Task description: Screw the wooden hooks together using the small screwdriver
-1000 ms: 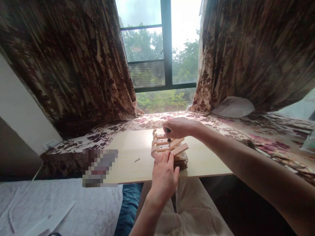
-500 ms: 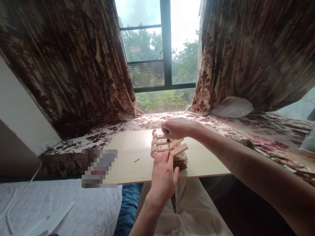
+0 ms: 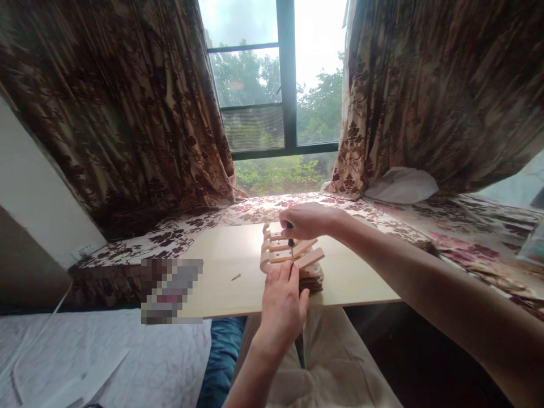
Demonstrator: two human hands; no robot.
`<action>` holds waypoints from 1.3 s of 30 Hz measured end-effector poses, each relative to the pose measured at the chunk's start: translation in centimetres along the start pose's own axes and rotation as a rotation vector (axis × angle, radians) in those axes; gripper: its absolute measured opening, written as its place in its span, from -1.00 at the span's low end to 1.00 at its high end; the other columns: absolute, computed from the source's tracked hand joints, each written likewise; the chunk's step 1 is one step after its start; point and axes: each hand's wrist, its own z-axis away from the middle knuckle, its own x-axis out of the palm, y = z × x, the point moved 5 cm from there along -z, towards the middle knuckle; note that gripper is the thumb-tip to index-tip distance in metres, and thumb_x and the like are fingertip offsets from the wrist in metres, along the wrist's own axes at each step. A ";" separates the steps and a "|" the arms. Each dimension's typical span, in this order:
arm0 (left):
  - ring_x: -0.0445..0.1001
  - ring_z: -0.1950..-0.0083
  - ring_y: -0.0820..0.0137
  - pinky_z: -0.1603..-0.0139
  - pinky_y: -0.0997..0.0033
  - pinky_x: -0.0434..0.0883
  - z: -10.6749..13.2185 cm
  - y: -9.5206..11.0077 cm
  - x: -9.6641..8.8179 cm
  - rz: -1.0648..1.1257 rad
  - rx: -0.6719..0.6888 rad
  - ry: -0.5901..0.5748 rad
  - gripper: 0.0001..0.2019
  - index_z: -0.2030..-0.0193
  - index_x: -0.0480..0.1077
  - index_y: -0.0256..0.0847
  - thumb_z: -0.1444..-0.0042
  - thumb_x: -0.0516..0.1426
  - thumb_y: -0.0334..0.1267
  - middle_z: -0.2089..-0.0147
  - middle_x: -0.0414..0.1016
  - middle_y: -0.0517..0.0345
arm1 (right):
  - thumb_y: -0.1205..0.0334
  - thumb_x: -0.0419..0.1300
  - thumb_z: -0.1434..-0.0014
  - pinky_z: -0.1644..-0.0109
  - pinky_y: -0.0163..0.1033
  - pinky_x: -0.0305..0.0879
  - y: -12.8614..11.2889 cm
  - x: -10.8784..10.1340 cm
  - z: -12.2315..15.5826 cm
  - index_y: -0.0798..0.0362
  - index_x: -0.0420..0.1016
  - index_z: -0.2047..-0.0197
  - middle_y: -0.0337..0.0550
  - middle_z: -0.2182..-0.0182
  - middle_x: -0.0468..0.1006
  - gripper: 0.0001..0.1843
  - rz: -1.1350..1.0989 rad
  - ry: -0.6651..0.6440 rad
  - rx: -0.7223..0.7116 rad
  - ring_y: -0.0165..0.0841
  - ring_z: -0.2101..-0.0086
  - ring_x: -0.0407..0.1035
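My right hand [image 3: 306, 221] is closed around the dark handle of a screwdriver [image 3: 291, 249], held upright with its shaft pointing down. The shaft's tip meets a pale wooden rack [image 3: 276, 255] with several curled hooks and slanted arms. Pressed on the near end of the rack is my left hand [image 3: 283, 294], its fingers beside the screwdriver's tip and its thumb to the right. Those fingers hide the tip and the near part of the wood. Under the rack's right side sits a brown layered stack [image 3: 313, 279], partly covered.
A pale board [image 3: 225, 255] lies across the lap and the floral-covered ledge [image 3: 191, 226]. A small screw-like piece [image 3: 236, 277] lies on it, left of the rack. A pixelated item is at the board's left corner. A white plastic bag [image 3: 402, 185] rests near the right curtain.
My right hand has shifted very slightly on the screwdriver's handle. The left hand and the wooden rack look the same.
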 end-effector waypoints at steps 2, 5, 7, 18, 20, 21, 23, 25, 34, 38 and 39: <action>0.24 -0.29 0.05 -0.34 -0.02 0.17 0.0 0.0 0.0 0.002 0.004 0.010 -0.51 -0.25 0.26 -0.36 -0.18 0.09 -0.29 -0.29 0.29 -0.14 | 0.15 0.07 -0.23 0.43 -0.32 0.05 -0.1 0.1 -0.1 0.12 0.55 0.12 0.02 0.24 0.60 -0.69 -0.009 0.009 -0.030 -0.33 0.35 0.41; 0.25 -0.28 0.04 -0.32 -0.03 0.20 0.0 0.0 0.0 0.006 -0.005 0.019 -0.50 -0.26 0.25 -0.32 -0.17 0.09 -0.27 -0.29 0.28 -0.12 | 0.17 0.02 -0.26 0.42 -0.32 0.05 0.0 0.8 -0.4 0.14 0.55 0.15 0.04 0.25 0.60 -0.67 -0.024 0.037 -0.035 -0.32 0.33 0.42; 0.25 -0.28 0.03 -0.31 -0.04 0.21 0.0 0.1 0.0 0.007 -0.013 0.012 -0.50 -0.26 0.25 -0.31 -0.17 0.09 -0.27 -0.30 0.28 -0.13 | 0.15 0.00 -0.27 0.42 -0.31 0.06 0.1 1.3 -0.6 0.17 0.55 0.14 0.09 0.24 0.60 -0.64 -0.024 0.067 0.000 -0.28 0.30 0.43; 0.25 -0.28 0.01 -0.32 -0.06 0.21 0.0 0.1 0.0 0.008 -0.008 0.021 -0.50 -0.26 0.26 -0.36 -0.17 0.11 -0.27 -0.30 0.28 -0.17 | 0.18 0.10 -0.17 0.42 -0.33 0.06 0.5 0.9 -0.1 0.01 0.56 0.19 -0.15 0.29 0.61 -0.77 -0.052 0.061 -0.074 -0.38 0.38 0.38; 0.25 -0.28 0.01 -0.32 -0.08 0.20 0.0 0.1 0.0 0.008 -0.010 0.011 -0.50 -0.25 0.26 -0.37 -0.17 0.10 -0.28 -0.30 0.27 -0.19 | 0.17 0.09 -0.18 0.42 -0.33 0.06 0.5 1.0 -0.2 0.05 0.56 0.21 -0.09 0.30 0.60 -0.75 -0.042 0.048 -0.048 -0.36 0.37 0.39; 0.25 -0.28 0.01 -0.32 -0.08 0.20 0.0 0.1 0.0 0.008 -0.012 0.004 -0.50 -0.25 0.26 -0.37 -0.17 0.10 -0.28 -0.30 0.27 -0.19 | 0.15 0.08 -0.19 0.42 -0.32 0.06 0.5 1.1 -0.2 0.06 0.57 0.20 -0.06 0.30 0.60 -0.73 -0.035 0.044 -0.020 -0.34 0.36 0.39; 0.24 -0.28 0.01 -0.33 -0.06 0.19 -0.1 0.1 0.0 0.007 -0.017 -0.009 -0.50 -0.25 0.26 -0.37 -0.17 0.10 -0.28 -0.30 0.27 -0.19 | 0.10 0.07 -0.21 0.42 -0.31 0.06 0.6 1.2 -0.3 0.10 0.57 0.17 0.02 0.28 0.60 -0.68 -0.024 0.045 0.026 -0.30 0.34 0.41; 0.23 -0.30 0.00 -0.34 -0.05 0.18 -0.1 0.2 0.0 0.005 -0.019 -0.020 -0.50 -0.26 0.26 -0.38 -0.18 0.09 -0.28 -0.31 0.26 -0.19 | 0.08 0.05 -0.23 0.42 -0.30 0.06 0.6 1.2 -0.3 0.12 0.56 0.14 0.05 0.26 0.60 -0.64 -0.012 0.046 0.054 -0.27 0.33 0.42; 0.22 -0.30 0.01 -0.34 -0.08 0.17 -0.1 0.1 0.1 0.012 -0.017 -0.028 -0.50 -0.26 0.26 -0.39 -0.18 0.09 -0.27 -0.31 0.25 -0.19 | 0.23 0.12 -0.14 0.44 -0.33 0.04 0.3 0.6 0.1 0.04 0.57 0.20 -0.11 0.32 0.60 -0.77 -0.024 0.017 -0.049 -0.36 0.39 0.37; 0.20 -0.31 0.03 -0.36 -0.05 0.15 -0.1 0.1 0.2 0.015 -0.014 -0.025 -0.49 -0.27 0.25 -0.38 -0.19 0.09 -0.27 -0.32 0.25 -0.17 | 0.14 0.11 -0.17 0.43 -0.32 0.06 0.6 0.9 -0.2 0.04 0.58 0.18 -0.05 0.31 0.60 -0.73 -0.007 0.016 0.025 -0.32 0.36 0.39; 0.20 -0.31 0.04 -0.36 -0.04 0.14 -0.2 0.1 0.2 0.015 -0.011 -0.023 -0.49 -0.27 0.24 -0.38 -0.19 0.09 -0.27 -0.32 0.25 -0.17 | 0.12 0.11 -0.17 0.43 -0.32 0.06 0.6 0.9 -0.2 0.05 0.58 0.18 -0.03 0.31 0.60 -0.72 -0.003 0.015 0.034 -0.30 0.36 0.40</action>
